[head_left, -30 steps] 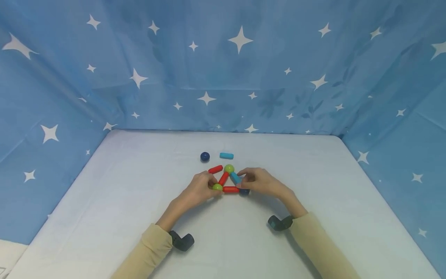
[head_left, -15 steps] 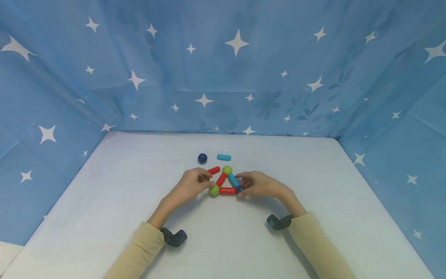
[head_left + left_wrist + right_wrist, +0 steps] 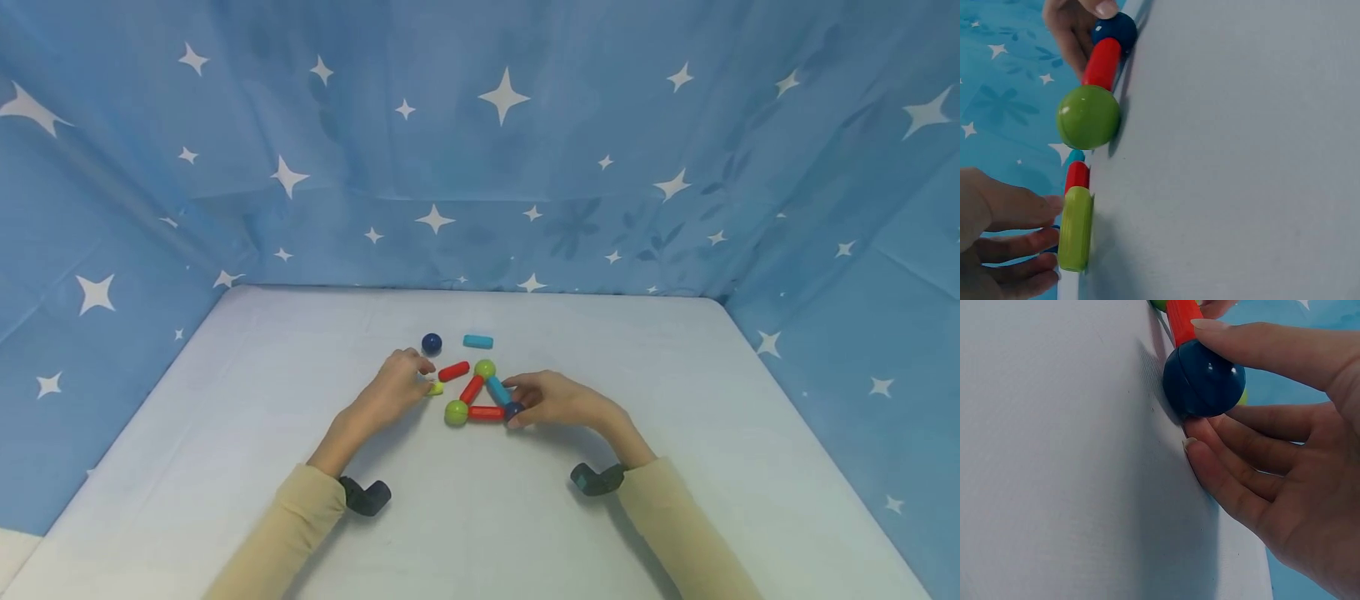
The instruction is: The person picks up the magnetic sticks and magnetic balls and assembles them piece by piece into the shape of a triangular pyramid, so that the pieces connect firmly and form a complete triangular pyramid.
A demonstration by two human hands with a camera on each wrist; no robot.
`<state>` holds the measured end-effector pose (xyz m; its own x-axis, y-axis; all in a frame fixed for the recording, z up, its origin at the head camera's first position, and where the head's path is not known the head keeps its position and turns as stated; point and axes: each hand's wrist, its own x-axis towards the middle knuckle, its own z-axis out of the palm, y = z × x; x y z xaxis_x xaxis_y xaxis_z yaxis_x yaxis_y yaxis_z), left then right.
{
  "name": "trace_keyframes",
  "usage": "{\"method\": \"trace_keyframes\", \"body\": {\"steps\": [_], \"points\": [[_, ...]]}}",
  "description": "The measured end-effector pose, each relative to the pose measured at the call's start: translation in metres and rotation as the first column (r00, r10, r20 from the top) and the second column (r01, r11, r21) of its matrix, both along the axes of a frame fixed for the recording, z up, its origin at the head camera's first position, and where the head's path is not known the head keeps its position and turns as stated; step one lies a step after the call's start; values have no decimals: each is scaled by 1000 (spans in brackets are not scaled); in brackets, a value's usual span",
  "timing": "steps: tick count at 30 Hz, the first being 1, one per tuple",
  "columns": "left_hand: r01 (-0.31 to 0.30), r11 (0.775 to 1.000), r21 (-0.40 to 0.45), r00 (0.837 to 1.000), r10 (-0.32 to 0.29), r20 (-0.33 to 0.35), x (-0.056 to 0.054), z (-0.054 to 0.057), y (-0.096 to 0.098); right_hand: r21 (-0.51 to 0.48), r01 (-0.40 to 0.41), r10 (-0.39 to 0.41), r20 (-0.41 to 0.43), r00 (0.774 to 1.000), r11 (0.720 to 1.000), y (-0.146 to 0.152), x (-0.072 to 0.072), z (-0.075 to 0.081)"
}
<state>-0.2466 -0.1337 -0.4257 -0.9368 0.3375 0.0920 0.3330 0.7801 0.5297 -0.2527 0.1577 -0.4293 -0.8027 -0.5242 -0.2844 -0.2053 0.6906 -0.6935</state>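
The white table point(image 3: 480, 517) has a faint woven grain. The left hand point(image 3: 387, 392) has thumb and fingertips right beside a lime stick point(image 3: 1075, 231); I can't tell whether it's pinched. The right hand point(image 3: 558, 400) grasps the triangle point(image 3: 486, 413) at a navy corner ball point(image 3: 1204, 378); a twist there might, I'd guess, pop a joint. A clumsy left sweep could knock the loose red stick point(image 3: 453, 372) or set the loose navy ball point(image 3: 431, 343) rolling. The lime stick looks plastic, grooved lengthwise; the corner ball is glossy, round, seamed.
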Motion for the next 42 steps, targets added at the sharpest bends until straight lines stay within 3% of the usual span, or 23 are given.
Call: {"method": "trace_keyframes", "body": {"steps": [8,13,20,25,31,38,42], "points": [[109,986,-129,994,-109,11,-4,-3,2,-14,4,-4,7,1000,1000,-2,0,-1],[137,981,-136,991,-136,15,-5,-1,3,-15,1,-1,6,1000,1000,-2,-1,0],[106,994,-7,993,-105,50,-5,6,10,-11,-15,15,-4,1000,1000,-3,-2,3],[127,990,61,992,-127,-10,-8,11,19,-17,-34,34,-6,999,999,-1,-4,2],[211,958,193,976,-196,-95,-12,11,34,-53,-47,48,18,999,997,6,-6,-2],[210,917,339,977,-185,-106,-13,6,48,-82,-79,81,23,996,994,9,-4,-6],[221,899,378,975,-190,-119,-14,3,53,-78,-83,84,8,996,994,8,-3,-5]]}}
